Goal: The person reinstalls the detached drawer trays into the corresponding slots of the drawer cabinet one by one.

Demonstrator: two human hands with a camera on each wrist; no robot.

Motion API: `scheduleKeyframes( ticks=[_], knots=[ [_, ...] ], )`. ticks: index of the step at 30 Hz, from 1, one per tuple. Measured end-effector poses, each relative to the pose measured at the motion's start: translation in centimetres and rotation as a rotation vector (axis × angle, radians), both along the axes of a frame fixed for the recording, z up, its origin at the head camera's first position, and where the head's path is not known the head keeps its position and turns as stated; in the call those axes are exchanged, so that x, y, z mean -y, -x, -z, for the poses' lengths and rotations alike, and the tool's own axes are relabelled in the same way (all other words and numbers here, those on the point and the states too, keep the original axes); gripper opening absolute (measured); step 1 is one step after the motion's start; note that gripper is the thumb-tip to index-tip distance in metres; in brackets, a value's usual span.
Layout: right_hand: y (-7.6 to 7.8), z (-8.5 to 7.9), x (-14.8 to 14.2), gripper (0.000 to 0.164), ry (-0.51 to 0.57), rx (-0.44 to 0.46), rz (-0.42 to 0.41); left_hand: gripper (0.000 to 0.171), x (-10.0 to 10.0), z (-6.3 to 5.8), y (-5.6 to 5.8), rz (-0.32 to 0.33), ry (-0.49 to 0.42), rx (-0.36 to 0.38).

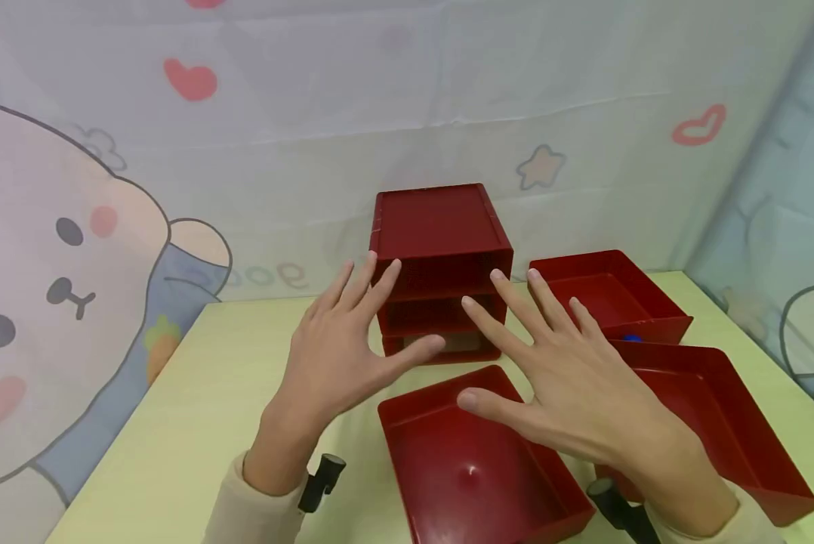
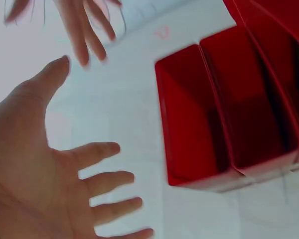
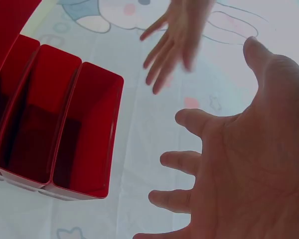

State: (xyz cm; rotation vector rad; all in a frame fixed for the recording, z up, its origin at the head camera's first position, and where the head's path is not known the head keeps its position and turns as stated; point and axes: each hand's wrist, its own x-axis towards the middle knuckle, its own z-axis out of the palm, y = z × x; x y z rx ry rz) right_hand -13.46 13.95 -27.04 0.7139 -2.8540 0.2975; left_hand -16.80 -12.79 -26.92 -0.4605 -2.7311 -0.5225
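Note:
Both hands hover over the table with fingers spread and nothing in them. My left hand (image 1: 335,355) is in front of the left side of a red drawer cabinet (image 1: 441,223), whose stacked slots face me without drawers in them. My right hand (image 1: 570,378) overlaps a red drawer (image 1: 475,483) lying below the hands and another red drawer (image 1: 726,423) at the right. In the left wrist view the cabinet's open slots (image 2: 189,119) show beside the left palm (image 2: 35,169). The right wrist view has the same slots (image 3: 89,129) left of the right palm (image 3: 254,169).
A third red drawer (image 1: 611,291) lies at the back right, with a small blue thing (image 1: 632,338) by its front edge. The pale yellow table (image 1: 176,423) ends at a printed cloth backdrop (image 1: 298,151). Another cloth hangs along the right side.

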Motion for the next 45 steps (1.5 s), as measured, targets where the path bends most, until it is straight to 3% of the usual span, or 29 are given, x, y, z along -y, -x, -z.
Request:
scheduleKeyframes(
  ticks=[5,10,14,18,24,30,38,45],
  knots=[
    [0.1,0.3,0.4,0.086,0.021,0.006,-0.021,0.084,2.3,0.7,3.8,0.043,-0.136,-0.105],
    [0.3,0.6,0.5,0.086,0.023,0.011,-0.049,0.067,3.2,1.9,7.8,0.213,-0.282,-0.224],
    [-0.2,0.6,-0.2,0.084,0.024,0.026,-0.051,0.060,2.5,2.4,10.4,0.312,-0.347,-0.211],
    [-0.8,0.5,-1.0,0.077,0.038,0.035,-0.046,0.055,1.2,3.1,12.1,0.317,-0.347,-0.212],
    [-1.0,0.5,-1.4,0.071,0.048,0.055,-0.047,0.051,-0.2,3.9,13.2,0.317,-0.333,-0.238],
    [-1.0,1.0,-1.1,0.067,0.081,0.092,-0.078,0.047,-0.3,4.3,13.0,0.290,-0.307,-0.208],
    [-0.5,1.0,-0.6,0.077,0.111,0.194,-0.151,0.042,0.0,5.0,13.0,0.267,-0.304,-0.300],
    [-1.3,1.1,-0.1,0.082,0.056,0.326,-0.273,0.045,-0.7,5.2,13.3,0.284,-0.331,-0.254]
  ],
)
